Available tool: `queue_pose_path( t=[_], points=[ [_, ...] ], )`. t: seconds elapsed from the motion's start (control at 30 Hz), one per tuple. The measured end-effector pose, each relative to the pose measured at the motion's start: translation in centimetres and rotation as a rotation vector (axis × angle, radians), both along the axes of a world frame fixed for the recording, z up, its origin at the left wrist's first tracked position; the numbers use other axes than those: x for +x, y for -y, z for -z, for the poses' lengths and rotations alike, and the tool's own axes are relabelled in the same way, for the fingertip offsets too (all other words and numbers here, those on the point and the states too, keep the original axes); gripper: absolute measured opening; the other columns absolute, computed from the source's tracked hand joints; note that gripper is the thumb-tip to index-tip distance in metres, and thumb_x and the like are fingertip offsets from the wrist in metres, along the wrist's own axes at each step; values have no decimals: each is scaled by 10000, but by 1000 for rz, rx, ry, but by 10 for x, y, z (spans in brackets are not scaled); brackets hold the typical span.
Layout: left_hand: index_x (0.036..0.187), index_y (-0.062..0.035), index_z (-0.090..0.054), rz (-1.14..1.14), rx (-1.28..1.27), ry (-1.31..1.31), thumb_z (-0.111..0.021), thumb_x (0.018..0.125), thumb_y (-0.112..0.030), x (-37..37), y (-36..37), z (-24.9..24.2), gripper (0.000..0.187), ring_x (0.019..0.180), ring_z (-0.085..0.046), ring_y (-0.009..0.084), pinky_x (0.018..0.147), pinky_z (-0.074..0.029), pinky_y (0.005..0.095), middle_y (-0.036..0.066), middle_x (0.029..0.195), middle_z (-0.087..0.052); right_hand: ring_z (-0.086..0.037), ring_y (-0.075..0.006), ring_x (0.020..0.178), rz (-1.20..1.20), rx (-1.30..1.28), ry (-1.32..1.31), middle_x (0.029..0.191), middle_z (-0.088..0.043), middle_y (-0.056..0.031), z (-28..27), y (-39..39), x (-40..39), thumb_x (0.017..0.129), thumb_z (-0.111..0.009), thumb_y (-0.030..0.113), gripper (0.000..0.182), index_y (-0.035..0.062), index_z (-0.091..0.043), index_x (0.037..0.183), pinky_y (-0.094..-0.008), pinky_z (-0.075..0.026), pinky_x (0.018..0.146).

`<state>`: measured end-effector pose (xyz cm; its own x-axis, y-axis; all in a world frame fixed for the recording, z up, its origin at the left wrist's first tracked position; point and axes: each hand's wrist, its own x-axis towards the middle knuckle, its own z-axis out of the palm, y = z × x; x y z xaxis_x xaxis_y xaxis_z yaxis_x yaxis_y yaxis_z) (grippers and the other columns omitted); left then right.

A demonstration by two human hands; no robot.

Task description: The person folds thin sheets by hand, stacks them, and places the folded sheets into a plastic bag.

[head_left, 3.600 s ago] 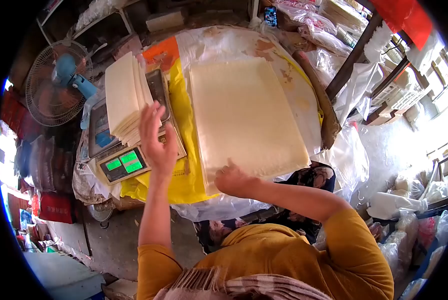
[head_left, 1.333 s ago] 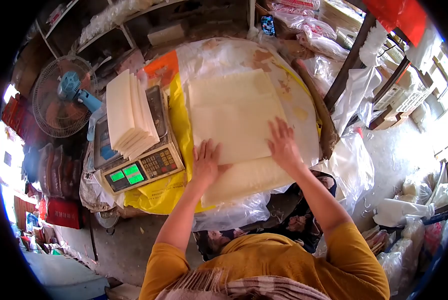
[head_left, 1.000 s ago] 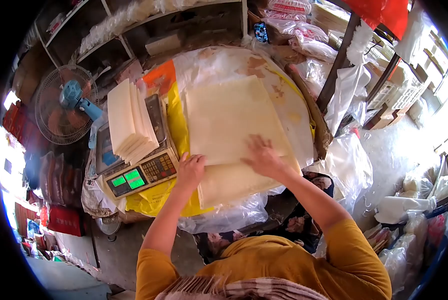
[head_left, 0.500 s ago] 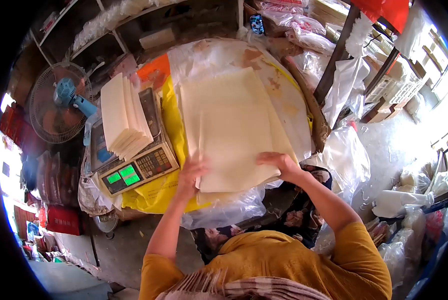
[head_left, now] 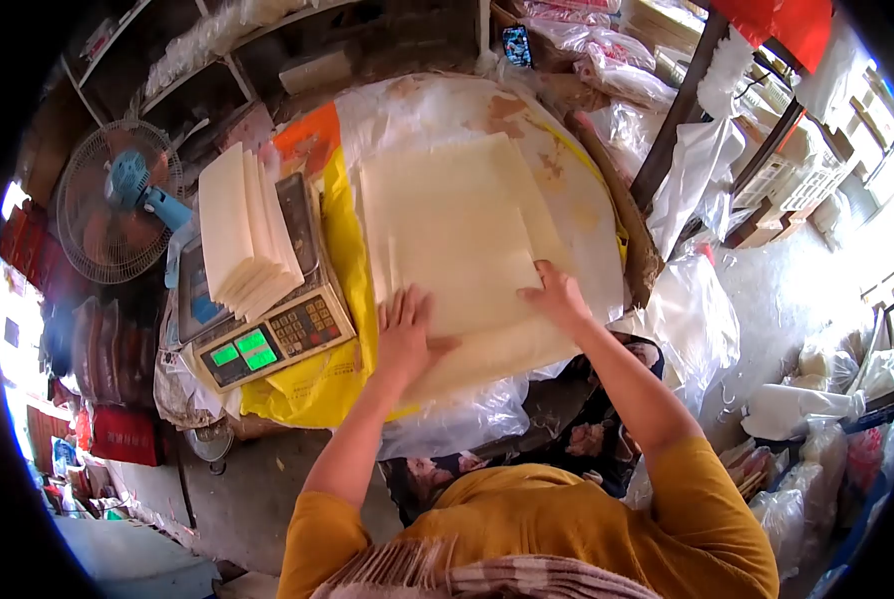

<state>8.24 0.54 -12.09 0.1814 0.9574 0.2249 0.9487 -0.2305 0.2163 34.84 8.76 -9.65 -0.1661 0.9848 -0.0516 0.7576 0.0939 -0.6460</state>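
Thin cream-coloured sheets [head_left: 457, 220] lie in a loosely squared pile on the covered table in front of me. My left hand [head_left: 404, 334] rests on the near left part of the pile, fingers stretched forward and thumb apart. On the right side, my right hand [head_left: 559, 298] touches the top sheet, its thumb spread away from the fingers. To the left stands a digital scale [head_left: 312, 324] with a lit green display. A bundle of folded cream sheets [head_left: 242, 230] sits on its pan.
A yellow plastic sheet [head_left: 339, 240] runs between scale and pile. Clear plastic [head_left: 457, 424] hangs at the near table edge. Behind the scale is a fan [head_left: 117, 200]. A phone [head_left: 516, 46] stands at the back, and plastic bags [head_left: 682, 309] hang at the right.
Both hands have moved forward over the pile, away from its near edge. The left fingers now lie flat on the top sheet, whose near edge has shifted.
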Motion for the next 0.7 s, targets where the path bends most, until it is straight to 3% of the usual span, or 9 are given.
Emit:
queue_pose_path(
  t=[0.07, 0.13, 0.23, 0.37, 0.47, 0.57, 0.6, 0.7],
  points=[
    [1359, -52, -413, -1, -34, -84, -565, 775, -616, 1, -2, 4, 826, 1339, -286, 363, 1101, -198, 497, 178, 1445, -326, -448, -339, 1203, -135, 207, 111, 1293, -471, -198, -1, -3, -5, 732, -725, 396, 788, 72, -381, 1362, -392, -373, 996],
    [1347, -46, -423, 30, -6, -95, -628, 765, -541, -3, -6, 8, 791, 1322, -322, 350, 1100, -212, 479, 174, 1422, -364, -293, -360, 1344, -393, 483, 252, 1434, -330, -202, -23, 0, -10, 710, -738, 416, 909, 107, -277, 1430, -433, -286, 1086],
    [1300, -33, -461, 137, -11, -32, -711, 743, -375, -24, -17, 6, 700, 1258, -418, 332, 1077, -276, 452, 169, 1319, -485, -179, -357, 1390, -570, 164, 451, 1483, -250, -168, -27, 2, -2, 668, -765, 455, 966, 122, -281, 1435, -499, -178, 1123],
    [1157, 1, -537, 109, -207, 183, -732, 735, -235, -49, -19, -26, 521, 959, -613, 292, 990, -398, 388, 156, 1041, -636, -296, -314, 1353, -779, 293, 315, 1411, -378, -176, -3, -19, 36, 715, -735, 459, 865, 105, -352, 1405, -420, -255, 1106],
    [1130, 10, -559, -128, -387, 1100, -715, 753, -243, -45, -18, -38, 480, 840, -637, 283, 892, -470, 381, 162, 955, -651, -539, -278, 1149, -408, -110, -240, 1163, -584, -183, -31, -7, 44, 791, -669, 445, 616, 50, -520, 1240, -360, -425, 961],
    [1177, 27, -540, -441, -154, 826, -733, 764, -238, -30, -48, -28, 527, 914, -628, 227, 802, -497, 303, 134, 926, -640, -653, -257, 839, -18, -269, -140, 883, -657, -147, -25, -27, 27, 833, -627, 448, 476, 14, -596, 1025, -348, -499, 763],
    [1217, -3, -532, -466, -48, 579, -709, 789, -260, -21, -53, -26, 531, 970, -614, 269, 822, -492, 337, 158, 1023, -625, -645, -248, 666, 8, -121, -140, 746, -648, -129, -14, -30, 19, 843, -609, 445, 432, 15, -591, 881, -378, -498, 678],
    [1282, -28, -486, -61, 252, 128, -645, 839, -332, -15, -82, 3, 560, 1130, -537, 293, 924, -435, 403, 176, 1212, -556, -650, -250, 760, 60, -310, 76, 904, -641, -137, -35, -45, -1, 862, -601, 387, 375, 34, -586, 990, -358, -515, 706]
  ],
)
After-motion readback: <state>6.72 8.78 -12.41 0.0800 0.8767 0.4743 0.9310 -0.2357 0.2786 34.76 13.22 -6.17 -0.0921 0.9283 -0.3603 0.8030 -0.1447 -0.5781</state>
